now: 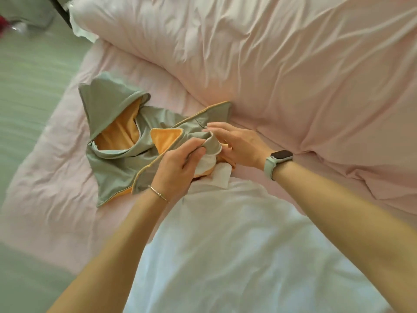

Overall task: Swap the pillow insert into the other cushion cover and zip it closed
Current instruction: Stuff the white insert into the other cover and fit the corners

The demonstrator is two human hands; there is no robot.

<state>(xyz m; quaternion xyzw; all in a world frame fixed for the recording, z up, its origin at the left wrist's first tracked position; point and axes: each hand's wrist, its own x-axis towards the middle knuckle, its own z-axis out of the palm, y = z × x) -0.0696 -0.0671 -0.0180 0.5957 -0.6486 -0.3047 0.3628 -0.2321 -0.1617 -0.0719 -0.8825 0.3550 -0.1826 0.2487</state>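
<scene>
A crumpled grey cushion cover (112,168) with an orange lining lies on the pink bed, its opening gaping at the left. A white pillow insert (225,233) stretches from the bottom of the view up to the cover, with its top corner and a white label (222,176) at the cover's edge. My left hand (178,168) pinches the grey edge of the cover's opening above the insert's corner. My right hand (239,145) reaches in from the right, fingers on the same folded grey edge and partly tucked inside the opening. A second cover is not visible.
A large pink pillow or duvet (270,64) fills the upper right. The pink bedsheet (45,199) lies under everything. The bed's left edge borders a pale green floor (27,86), with a dark post (61,12) at the top left.
</scene>
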